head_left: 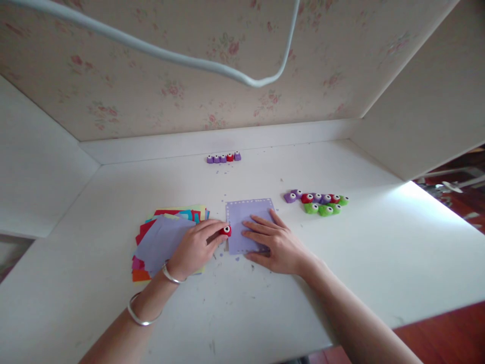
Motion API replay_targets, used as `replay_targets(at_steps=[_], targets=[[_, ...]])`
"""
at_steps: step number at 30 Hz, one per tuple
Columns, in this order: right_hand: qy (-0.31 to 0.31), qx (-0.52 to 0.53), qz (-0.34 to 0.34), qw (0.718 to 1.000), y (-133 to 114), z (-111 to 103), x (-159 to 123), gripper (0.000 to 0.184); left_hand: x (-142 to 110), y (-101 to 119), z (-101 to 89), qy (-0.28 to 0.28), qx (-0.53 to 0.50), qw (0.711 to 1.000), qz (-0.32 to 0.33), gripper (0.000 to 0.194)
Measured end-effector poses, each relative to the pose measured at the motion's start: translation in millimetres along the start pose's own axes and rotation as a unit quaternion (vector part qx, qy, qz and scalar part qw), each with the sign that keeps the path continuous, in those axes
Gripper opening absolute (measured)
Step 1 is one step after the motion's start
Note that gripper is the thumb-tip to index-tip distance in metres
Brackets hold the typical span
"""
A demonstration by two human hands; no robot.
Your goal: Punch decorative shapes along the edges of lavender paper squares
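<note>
My left hand is closed round a small red paper punch, which sits at the left edge of a lilac paper square. The square lies on the white table and has small holes along its far and left edges. My right hand lies flat on the square with fingers stretched out, pressing it down. My left wrist rests over a stack of coloured paper sheets.
A cluster of purple, red and green punches lies right of the square. A short row of small purple and red punches stands near the back wall. Paper bits dot the table. A white cable hangs overhead.
</note>
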State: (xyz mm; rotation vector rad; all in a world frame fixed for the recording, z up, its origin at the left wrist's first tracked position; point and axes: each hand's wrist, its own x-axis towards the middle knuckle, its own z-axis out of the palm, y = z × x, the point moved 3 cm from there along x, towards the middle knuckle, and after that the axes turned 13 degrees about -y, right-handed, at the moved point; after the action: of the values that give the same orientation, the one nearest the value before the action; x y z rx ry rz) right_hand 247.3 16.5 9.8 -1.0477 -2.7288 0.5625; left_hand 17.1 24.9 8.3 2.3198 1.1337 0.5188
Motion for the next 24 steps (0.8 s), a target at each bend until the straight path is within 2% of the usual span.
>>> replay_targets(at_steps=[6, 24], targets=[[0.003, 0.004, 0.000, 1.000, 1.1, 1.1, 0.0, 0.051, -0.6, 4.8, 0.7, 0.008, 0.018, 1.000, 0.019, 0.025], [-0.005, 0.011, 0.002, 1.000, 1.6, 0.6, -0.4, 0.051, -0.2, 3.0, 2.3, 0.014, 0.028, 0.999, 0.011, 0.025]])
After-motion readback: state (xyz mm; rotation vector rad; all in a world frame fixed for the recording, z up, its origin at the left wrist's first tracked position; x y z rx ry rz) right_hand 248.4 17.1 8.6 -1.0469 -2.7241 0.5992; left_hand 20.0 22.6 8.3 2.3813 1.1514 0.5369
